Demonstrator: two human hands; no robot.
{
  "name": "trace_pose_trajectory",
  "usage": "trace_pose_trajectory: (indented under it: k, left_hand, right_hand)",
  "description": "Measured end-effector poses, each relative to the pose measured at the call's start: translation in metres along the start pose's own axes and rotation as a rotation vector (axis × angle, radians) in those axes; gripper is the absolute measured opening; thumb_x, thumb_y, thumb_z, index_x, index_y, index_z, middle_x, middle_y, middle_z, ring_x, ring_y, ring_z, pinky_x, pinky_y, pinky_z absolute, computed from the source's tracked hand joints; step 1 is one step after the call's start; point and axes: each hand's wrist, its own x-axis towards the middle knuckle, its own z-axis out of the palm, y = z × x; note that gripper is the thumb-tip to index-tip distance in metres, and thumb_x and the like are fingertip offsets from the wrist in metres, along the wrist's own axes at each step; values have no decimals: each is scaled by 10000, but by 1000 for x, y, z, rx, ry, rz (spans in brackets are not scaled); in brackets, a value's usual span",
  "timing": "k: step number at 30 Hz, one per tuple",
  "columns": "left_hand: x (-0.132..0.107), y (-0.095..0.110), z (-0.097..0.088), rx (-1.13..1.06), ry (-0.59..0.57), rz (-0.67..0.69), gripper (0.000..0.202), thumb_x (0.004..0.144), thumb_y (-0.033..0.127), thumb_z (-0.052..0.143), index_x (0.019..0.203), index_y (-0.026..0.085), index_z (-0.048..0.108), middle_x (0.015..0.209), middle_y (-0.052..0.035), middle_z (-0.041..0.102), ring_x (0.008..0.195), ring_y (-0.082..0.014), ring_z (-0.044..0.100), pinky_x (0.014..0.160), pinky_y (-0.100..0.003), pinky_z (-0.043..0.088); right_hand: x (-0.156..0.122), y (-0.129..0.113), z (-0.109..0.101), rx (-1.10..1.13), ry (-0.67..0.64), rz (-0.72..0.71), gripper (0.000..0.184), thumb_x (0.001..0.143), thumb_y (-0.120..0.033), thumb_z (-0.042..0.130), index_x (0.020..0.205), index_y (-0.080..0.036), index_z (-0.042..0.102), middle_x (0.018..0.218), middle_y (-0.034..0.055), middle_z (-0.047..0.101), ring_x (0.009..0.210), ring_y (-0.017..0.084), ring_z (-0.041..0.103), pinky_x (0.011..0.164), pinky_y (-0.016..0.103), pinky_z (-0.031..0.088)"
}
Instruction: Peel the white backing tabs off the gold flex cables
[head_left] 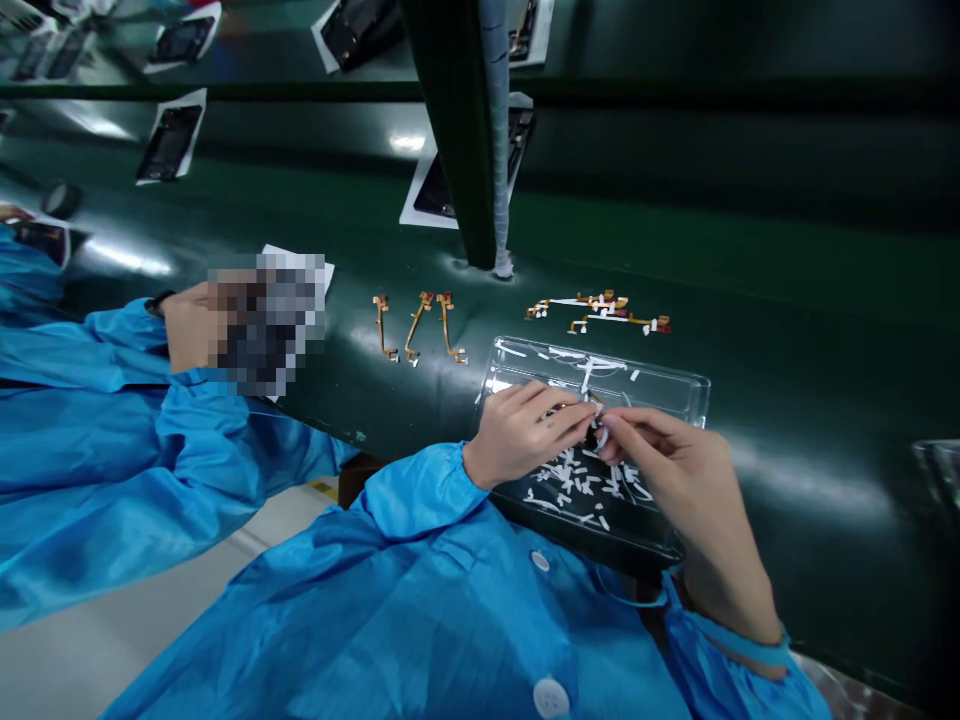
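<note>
My left hand and my right hand meet over a clear plastic tray, pinching a small flex-cable part between their fingertips. Most of the part is hidden by my fingers. Several white peeled strips lie scattered in the tray under my hands. Three orange flex cables lie side by side on the green belt beyond my left hand. A loose cluster of more orange flex cables lies just past the tray.
A co-worker in a blue sleeve sits at my left, hand on a blurred item. A dark green post stands on the green conveyor belt. Several phone frames on white sheets lie farther along.
</note>
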Motion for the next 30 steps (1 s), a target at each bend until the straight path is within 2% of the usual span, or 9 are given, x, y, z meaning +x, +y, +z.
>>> trace_pose_trajectory:
  k: [4,9,12,20,22,24,26,28,30]
  left_hand:
    - [-2,0,2,-24,24,5,166,998,297,671,1121,243,767,893,-4,767,813,-135,704,712,-269,532]
    - [-5,3,1,-13,73,64,130,978,285,687,1061,247,779,885,3,776,758,-129,690,667,-267,525]
    - [-5,5,-1,-21,80,48,99,968,275,695,1026,237,767,876,13,780,755,-127,698,681,-269,541]
    - [-6,6,-5,-15,143,21,50,933,202,669,906,200,711,843,13,769,757,-126,716,685,-258,547]
    - [-9,3,-9,-40,126,-49,66,920,198,656,877,197,705,836,1,760,762,-133,714,683,-263,546]
    - [-12,0,-14,-166,93,-183,73,905,186,636,896,188,709,851,-17,754,780,-137,711,681,-258,548]
    - [-11,-4,-19,-417,33,-348,191,886,156,614,1048,172,713,920,-40,755,823,-135,712,648,-226,541]
    - [-6,-5,-23,-690,-74,-478,359,883,150,606,1235,166,676,1018,-70,756,887,-139,715,600,-188,513]
    - [2,-3,-26,-848,-188,-543,353,908,205,631,1254,174,691,1082,-88,749,939,-155,705,581,-178,484]
  right_hand:
    - [-3,-5,-1,25,-2,-3,373,890,-564,729,993,-211,789,709,28,753,638,182,710,655,315,613]
    - [-10,-4,0,14,24,-12,368,891,-563,729,1009,-221,796,744,35,768,656,187,723,659,319,630]
    - [-12,-2,3,-3,26,-32,363,902,-553,722,1042,-226,795,765,35,771,672,192,731,678,327,636]
    - [-18,-1,11,-52,24,-77,352,922,-563,688,999,-227,761,749,17,742,686,179,711,694,303,589]
    - [-20,2,9,-83,36,-72,347,928,-570,674,989,-235,741,746,9,728,686,177,700,675,293,564]
    - [-21,4,7,-95,56,-74,352,924,-584,666,960,-239,727,772,9,731,695,174,689,650,283,540]
    - [-21,5,5,-105,69,-96,350,924,-587,656,923,-243,721,825,14,745,729,173,679,646,276,517]
    - [-21,5,6,-125,75,-124,339,941,-573,635,901,-248,721,865,16,753,766,173,662,653,274,490]
    - [-22,4,8,-126,69,-140,332,956,-560,617,907,-249,725,883,19,756,782,175,647,661,279,471]
